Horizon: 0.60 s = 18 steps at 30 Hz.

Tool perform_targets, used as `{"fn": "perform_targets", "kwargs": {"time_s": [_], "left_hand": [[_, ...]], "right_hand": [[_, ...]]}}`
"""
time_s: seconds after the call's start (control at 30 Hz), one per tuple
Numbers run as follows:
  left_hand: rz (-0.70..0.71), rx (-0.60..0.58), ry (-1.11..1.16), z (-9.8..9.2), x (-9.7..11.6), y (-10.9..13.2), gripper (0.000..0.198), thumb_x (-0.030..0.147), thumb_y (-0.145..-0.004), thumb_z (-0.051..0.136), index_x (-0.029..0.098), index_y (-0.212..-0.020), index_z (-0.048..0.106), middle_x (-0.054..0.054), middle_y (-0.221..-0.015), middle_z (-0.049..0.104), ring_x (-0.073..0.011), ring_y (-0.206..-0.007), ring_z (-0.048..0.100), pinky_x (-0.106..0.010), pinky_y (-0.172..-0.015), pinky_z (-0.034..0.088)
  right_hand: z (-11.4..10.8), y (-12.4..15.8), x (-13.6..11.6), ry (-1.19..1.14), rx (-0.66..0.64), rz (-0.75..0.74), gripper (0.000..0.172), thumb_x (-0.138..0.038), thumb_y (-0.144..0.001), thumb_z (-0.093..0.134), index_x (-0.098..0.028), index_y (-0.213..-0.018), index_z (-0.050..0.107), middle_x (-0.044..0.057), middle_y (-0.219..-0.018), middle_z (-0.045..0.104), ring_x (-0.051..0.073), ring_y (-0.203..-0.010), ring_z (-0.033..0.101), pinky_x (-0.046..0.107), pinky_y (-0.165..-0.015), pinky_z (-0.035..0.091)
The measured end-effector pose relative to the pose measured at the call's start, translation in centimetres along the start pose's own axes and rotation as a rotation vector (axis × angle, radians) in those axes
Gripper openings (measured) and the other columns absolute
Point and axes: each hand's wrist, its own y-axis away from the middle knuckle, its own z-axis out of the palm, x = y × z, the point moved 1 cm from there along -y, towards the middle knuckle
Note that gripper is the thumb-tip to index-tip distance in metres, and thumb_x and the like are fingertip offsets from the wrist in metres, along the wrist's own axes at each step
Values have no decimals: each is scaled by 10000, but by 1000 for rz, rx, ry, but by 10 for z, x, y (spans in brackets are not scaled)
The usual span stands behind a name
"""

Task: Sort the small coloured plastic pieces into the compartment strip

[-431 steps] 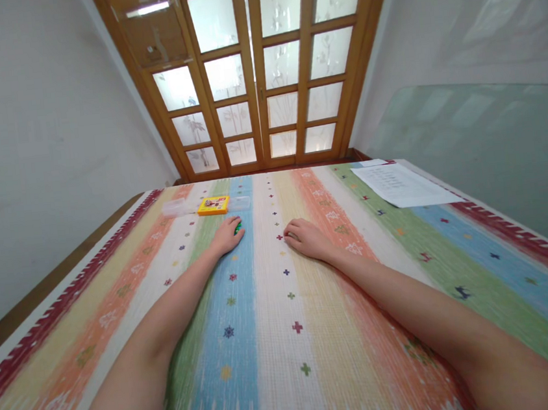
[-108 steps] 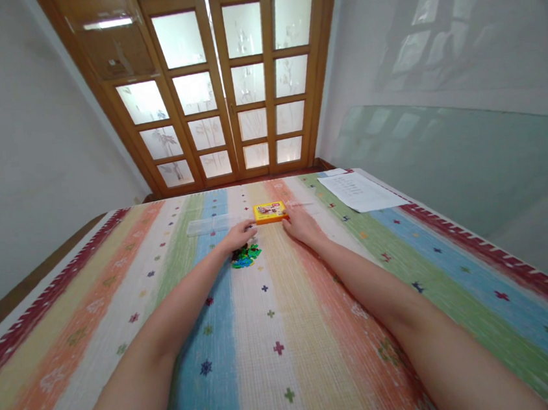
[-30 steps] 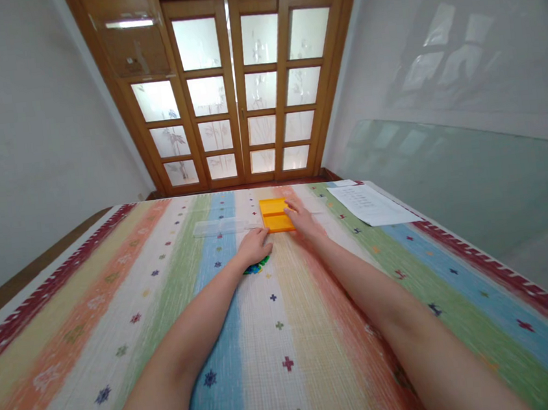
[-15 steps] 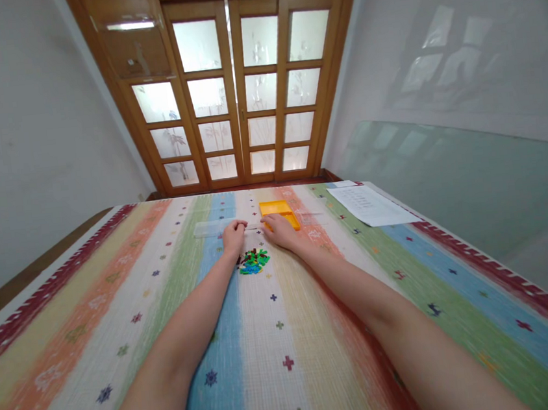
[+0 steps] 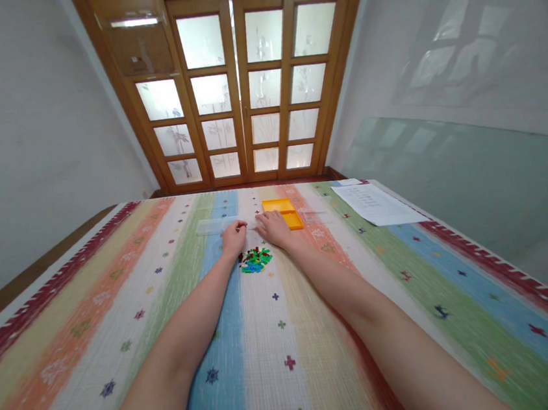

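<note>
Yellow box is open at far centre, colourful pieces lie loose outside, nearer you; your left hand curls by the clear tray, right hand bends at the box's left edge, can't tell if either grips.

The left arm, lower left of the frame, and right arm, lower right, are bare, tapering to slim wrists; left hand and right hand are bare too.
</note>
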Motion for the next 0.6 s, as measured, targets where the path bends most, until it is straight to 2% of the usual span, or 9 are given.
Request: {"fn": "perform_targets", "kwargs": {"time_s": [0.1, 0.23, 0.33, 0.5, 0.6], "left_hand": [[21, 27, 23, 0, 2, 2, 269, 208, -908, 583, 187, -1125, 741, -75, -1062, 758, -206, -866, 683, -353, -919, 526], [63, 41, 134, 1, 5, 4, 467, 239, -912, 637, 177, -1374, 621, -102, -1231, 705, -158, -799, 663, -318, -844, 546], [95, 9, 197, 3, 5, 5, 593, 314, -925, 676, 198, -1489, 536, -119, -1341, 655, -135, -787, 653, -298, -813, 545], [101, -67, 245, 7, 3, 6, 643, 369, -939, 667, 204, -1537, 497, -79, -1165, 697, -129, -719, 616, -267, -698, 518], [105, -74, 291, 6, 5, 5, 631, 338, -918, 684, 203, -1512, 519, -84, -1200, 676, -124, -746, 616, -264, -715, 527]], "right_hand": [[-5, 4, 2, -114, 75, -8, 408, -354, -1001, 644, -187, -1373, 634, 160, -1259, 649, 309, -1195, 569, 447, -1094, 413], [-9, 7, 0, -324, 143, -52, 383, -339, -1028, 605, -204, -1386, 602, 125, -1278, 627, 257, -1162, 604, 378, -1027, 475], [-8, 8, -4, -416, 159, -86, 357, -340, -1038, 591, -218, -1373, 601, 112, -1302, 633, 243, -1180, 614, 363, -1021, 487], [-5, 7, -6, -447, 157, -101, 324, -331, -1049, 564, -217, -1347, 620, 108, -1311, 656, 231, -1197, 621, 356, -1037, 486], [-3, 7, -6, -442, 131, -92, 312, -324, -1053, 545, -206, -1330, 627, 113, -1325, 661, 229, -1201, 622, 355, -1045, 481]]}}
